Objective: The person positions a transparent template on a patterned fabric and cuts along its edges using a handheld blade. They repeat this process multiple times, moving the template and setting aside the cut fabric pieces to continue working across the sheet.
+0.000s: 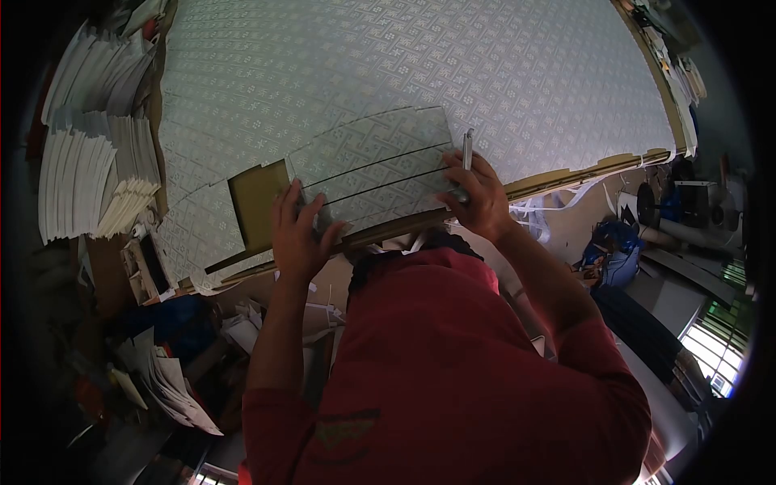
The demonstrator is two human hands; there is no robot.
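A light grey patterned sheet point(404, 56) spreads over the work table. Near its front edge lies a cut section point(380, 137) of the same material, with dark slits between its long strips. My left hand point(299, 230) presses on the left end of the strips, fingers spread and nothing held. My right hand point(482, 198) is at their right end, closed around a slim silver utility knife point(467, 147) that points away from me. Part of the knife is hidden by my fingers. Left of the strips, an olive-brown layer point(260, 206) shows through a cut-out.
Stacks of white sheets point(81, 170) stand along the table's left side. The worn table edge point(566, 178) runs in front of me. White ribbon-like scraps point(537, 218) hang beyond it. To the right are a blue bag point(612, 252) and a fan point(723, 212).
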